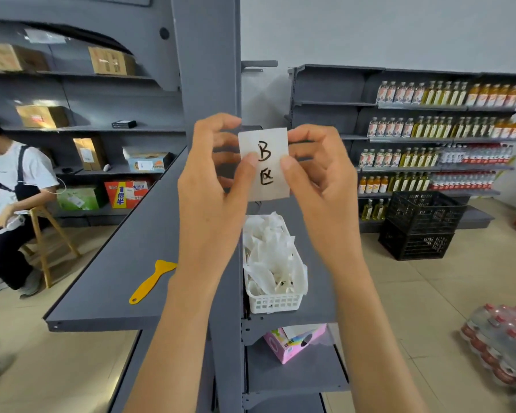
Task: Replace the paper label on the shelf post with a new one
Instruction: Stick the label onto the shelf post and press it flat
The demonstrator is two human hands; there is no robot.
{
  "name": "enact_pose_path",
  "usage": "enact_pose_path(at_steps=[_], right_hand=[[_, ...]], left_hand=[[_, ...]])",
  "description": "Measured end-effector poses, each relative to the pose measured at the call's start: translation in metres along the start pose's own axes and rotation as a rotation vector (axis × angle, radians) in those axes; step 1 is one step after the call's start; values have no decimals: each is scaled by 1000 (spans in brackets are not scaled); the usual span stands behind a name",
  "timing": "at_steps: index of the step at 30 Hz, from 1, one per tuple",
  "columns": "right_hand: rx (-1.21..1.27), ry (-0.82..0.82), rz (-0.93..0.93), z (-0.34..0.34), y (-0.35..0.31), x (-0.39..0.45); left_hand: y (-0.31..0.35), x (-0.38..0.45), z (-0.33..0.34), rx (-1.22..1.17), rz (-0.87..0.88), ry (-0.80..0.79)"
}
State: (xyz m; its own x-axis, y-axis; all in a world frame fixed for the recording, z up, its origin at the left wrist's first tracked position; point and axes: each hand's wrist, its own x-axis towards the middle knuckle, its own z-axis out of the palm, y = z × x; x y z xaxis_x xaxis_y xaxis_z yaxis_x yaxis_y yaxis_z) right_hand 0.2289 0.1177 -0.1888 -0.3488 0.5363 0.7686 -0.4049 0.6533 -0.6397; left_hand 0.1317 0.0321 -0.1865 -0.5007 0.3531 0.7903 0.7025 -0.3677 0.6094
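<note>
A white paper label (265,165) with a handwritten "B" and a character below it is held upright in front of me, just right of the grey shelf post (209,70). My left hand (215,174) pinches its left edge, thumb on the front. My right hand (316,171) pinches its right edge the same way. The face of the post above my hands is bare grey metal.
A yellow plastic scraper (152,281) lies on the grey shelf (111,263) to the left. A white basket (276,302) full of crumpled white paper sits below my hands. A pink box (292,344) is one shelf lower. A person sits at the far left; black crates (420,228) stand right.
</note>
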Motion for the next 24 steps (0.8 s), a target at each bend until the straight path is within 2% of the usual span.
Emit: enact_pose_path(at_steps=[6,10,14,20,24], right_hand=[[53,1,-94,7,-27,40],[30,6,-140,15,-38,64],[20,31,-178,25,-54,93],[-72,-17,-206,48,-68,124],[-186,35,-242,59,-72,138]], left_hand=[[18,39,-16,-57,75,87],[25,64,-29,-102,101,90],[33,89,-40,-50,161,102],[34,129,-63,29,242,138],[33,149,-71,95,289,150]])
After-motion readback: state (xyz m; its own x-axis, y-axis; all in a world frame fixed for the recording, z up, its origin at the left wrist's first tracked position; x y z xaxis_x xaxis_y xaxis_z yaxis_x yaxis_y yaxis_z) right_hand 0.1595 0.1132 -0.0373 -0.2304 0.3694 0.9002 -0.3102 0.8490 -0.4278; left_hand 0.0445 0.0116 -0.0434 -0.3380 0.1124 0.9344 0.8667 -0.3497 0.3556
